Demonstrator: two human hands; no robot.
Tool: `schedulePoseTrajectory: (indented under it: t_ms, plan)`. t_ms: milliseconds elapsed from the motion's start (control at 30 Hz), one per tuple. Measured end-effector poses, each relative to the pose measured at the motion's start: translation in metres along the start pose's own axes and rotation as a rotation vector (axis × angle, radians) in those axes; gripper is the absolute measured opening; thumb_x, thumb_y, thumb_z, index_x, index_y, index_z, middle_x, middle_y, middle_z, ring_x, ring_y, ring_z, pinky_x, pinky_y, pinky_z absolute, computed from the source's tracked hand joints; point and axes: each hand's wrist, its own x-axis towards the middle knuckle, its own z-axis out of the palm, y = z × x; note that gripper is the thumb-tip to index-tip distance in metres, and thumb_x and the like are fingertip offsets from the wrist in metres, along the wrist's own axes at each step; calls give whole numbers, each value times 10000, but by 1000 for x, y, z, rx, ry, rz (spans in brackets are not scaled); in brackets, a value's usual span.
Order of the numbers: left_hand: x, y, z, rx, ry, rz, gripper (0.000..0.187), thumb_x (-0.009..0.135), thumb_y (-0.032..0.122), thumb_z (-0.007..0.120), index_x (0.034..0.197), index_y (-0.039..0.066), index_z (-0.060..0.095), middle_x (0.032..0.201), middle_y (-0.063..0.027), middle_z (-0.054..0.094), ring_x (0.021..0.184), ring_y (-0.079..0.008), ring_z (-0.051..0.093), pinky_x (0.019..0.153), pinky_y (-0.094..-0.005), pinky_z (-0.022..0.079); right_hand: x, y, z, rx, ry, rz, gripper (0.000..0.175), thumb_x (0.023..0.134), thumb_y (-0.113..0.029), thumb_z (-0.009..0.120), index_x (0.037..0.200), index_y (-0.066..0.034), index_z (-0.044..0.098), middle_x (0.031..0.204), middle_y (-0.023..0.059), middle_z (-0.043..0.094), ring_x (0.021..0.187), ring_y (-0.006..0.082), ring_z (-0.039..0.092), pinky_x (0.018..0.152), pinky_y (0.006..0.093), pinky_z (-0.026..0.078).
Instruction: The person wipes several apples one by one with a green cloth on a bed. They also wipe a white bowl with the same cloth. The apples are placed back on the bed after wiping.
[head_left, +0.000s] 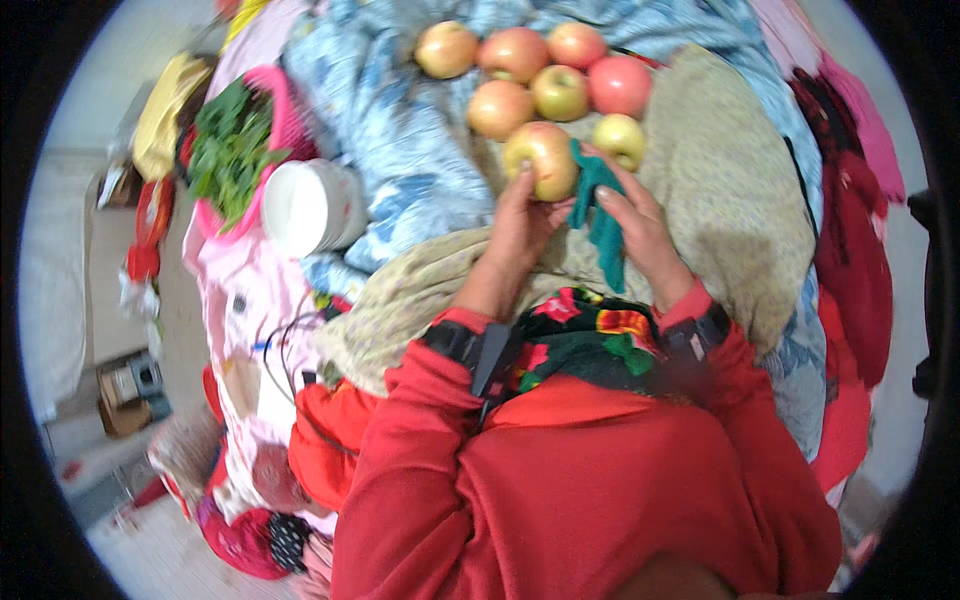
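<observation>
My left hand (523, 232) grips a yellow apple with a reddish blush (541, 159), its thumb across the front. In my right hand (637, 225) a dark green cloth (598, 196) hangs in folds, one end against the apple's right side. Just beyond the held apple lie several more red and yellow apples (517, 54), grouped on the bedding. The nearest of them, a yellow apple (619, 141), sits just beyond my right fingers.
A beige patterned cloth (731, 187) spreads under my hands over a blue quilt (420, 135). At the left, a pink basket (281, 112) holds green leaves (232, 150), with a white bucket (300, 210) tipped beside it. A dark cable (274, 360) loops nearer me. Red clothing (851, 262) lies along the right edge.
</observation>
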Motion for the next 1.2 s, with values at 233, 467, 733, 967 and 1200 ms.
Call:
schedulePoseTrajectory:
  t_ms: [233, 467, 733, 967, 1200]
  plan:
    - [1, 4, -7, 66, 65, -61, 583, 884, 523, 520, 1247, 73, 451, 1034, -141, 612, 821, -267, 644, 692, -358, 544, -2, 16, -7, 259, 126, 233, 359, 937, -222, 501, 1227, -12, 528, 1018, 42, 623, 889, 121, 589, 812, 264, 467]
    - [-10, 14, -4, 55, 164, 24, 582, 859, 518, 571, 1205, 60, 471, 979, -157, 594, 746, -293, 627, 618, -346, 539, -6, 41, -17, 191, 125, 243, 332, 929, -226, 521, 1174, -6, 564, 1013, 29, 623, 906, 104, 573, 806, 247, 457]
    - [-2, 34, 6, -3, 203, 40, 575, 858, 498, 588, 1168, 24, 491, 950, -157, 605, 734, -285, 622, 596, -337, 550, -8, 40, -14, 62, 195, 202, 350, 926, -212, 529, 1213, -12, 538, 1020, 19, 620, 885, 95, 582, 778, 255, 478]
    - [34, 86, 14, -137, 315, 98, 683, 837, 570, 559, 1208, 19, 399, 1031, -176, 536, 751, -315, 609, 597, -358, 558, -5, 44, -19, 88, 101, 278, 281, 936, -201, 509, 1138, -10, 548, 950, 22, 629, 806, 90, 597, 707, 253, 500]
    - [45, 105, 6, -323, 413, 166, 661, 875, 588, 430, 1101, -30, 497, 977, -161, 617, 765, -258, 612, 642, -363, 520, -1, 42, -18, -18, 94, 240, 247, 925, -202, 517, 1049, -3, 595, 913, 19, 615, 817, 87, 555, 724, 264, 464]
